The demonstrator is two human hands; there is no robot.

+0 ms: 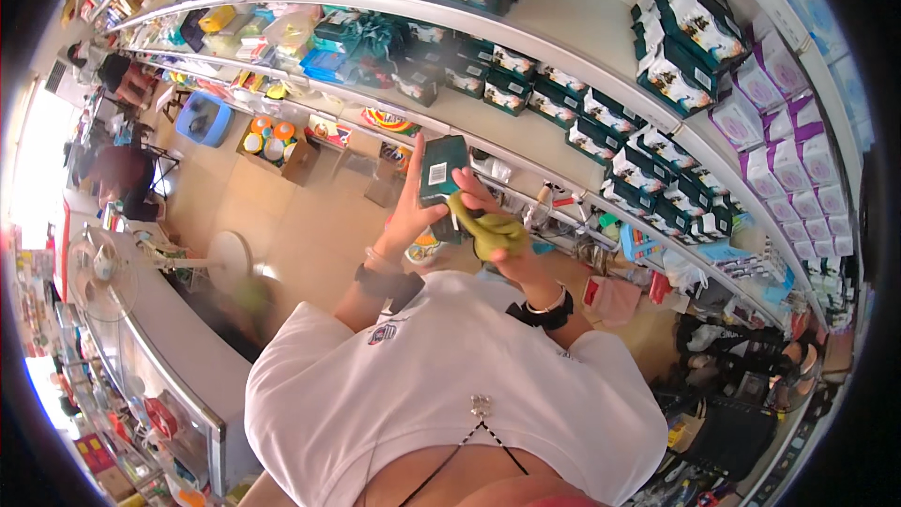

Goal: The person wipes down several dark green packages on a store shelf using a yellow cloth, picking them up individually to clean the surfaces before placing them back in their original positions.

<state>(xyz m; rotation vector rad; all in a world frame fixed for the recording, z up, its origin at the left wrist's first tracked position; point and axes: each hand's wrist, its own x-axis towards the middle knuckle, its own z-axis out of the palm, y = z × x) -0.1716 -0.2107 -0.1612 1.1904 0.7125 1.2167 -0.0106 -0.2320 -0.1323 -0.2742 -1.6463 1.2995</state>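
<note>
In front of my chest, my left hand (410,218) grips a dark green box (438,167) by its left side, fingers along the edge. A white label with a barcode shows on the box's upper face. My right hand (511,265) has a crumpled yellow-green cloth (495,233) bunched in it, against the box's right side. Some fingers of that hand reach past the cloth to the box. Similar dark green boxes with white picture panels (593,139) stand in rows on the shelf ahead and to the right.
More green boxes (690,38) are stacked on the upper shelf, beside purple and white packages (788,164). An open carton (298,164) and a blue basin (203,120) sit on the floor. A counter (160,347) with a fan (100,268) runs along the left. People are at the far left.
</note>
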